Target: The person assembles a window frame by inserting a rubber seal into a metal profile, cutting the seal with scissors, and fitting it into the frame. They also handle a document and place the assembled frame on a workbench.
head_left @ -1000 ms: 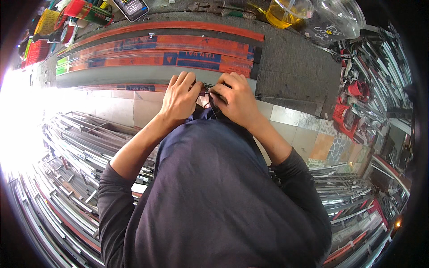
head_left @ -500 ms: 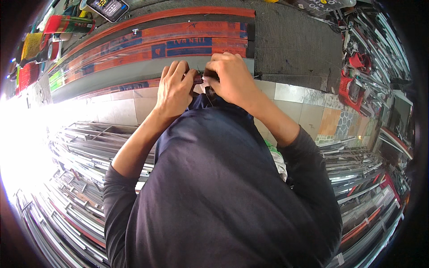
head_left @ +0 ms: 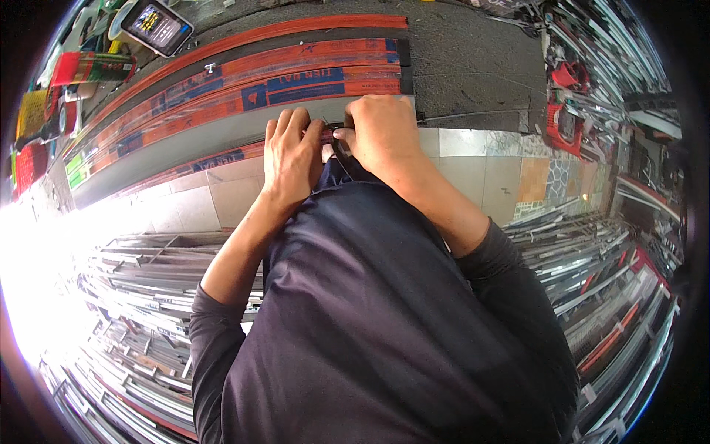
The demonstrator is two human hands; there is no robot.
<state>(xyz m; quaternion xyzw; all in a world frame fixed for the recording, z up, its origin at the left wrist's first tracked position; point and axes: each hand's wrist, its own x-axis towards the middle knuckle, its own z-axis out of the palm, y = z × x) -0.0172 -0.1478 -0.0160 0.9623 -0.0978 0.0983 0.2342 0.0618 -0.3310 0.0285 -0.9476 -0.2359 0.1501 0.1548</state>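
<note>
Long profile bars with orange-and-blue film lie side by side on the bench, the nearest one showing a plain grey face [head_left: 200,137]. Over this near bar, close to its right end, my left hand [head_left: 292,152] is closed with its fingers curled; what is under the fingertips is hidden. Just right of it, my right hand [head_left: 384,137] is closed, thumb against bent fingers, pinching a thin dark strip [head_left: 342,154]. The strip hangs down from between the hands toward my dark shirt. Both hands are nearly touching.
A phone [head_left: 157,28] lies at the back left, near a red-and-green can [head_left: 92,68] and a red basket [head_left: 29,169]. The dark bench top [head_left: 473,81] extends right. Many metal bars [head_left: 148,296] are stacked behind me on both sides. A red basket [head_left: 563,129] stands right.
The view has shifted, so the bench things appear further left. My right hand has turned slightly and more of the dark strip shows. Left hand stays at the bar, fingers still curled.
</note>
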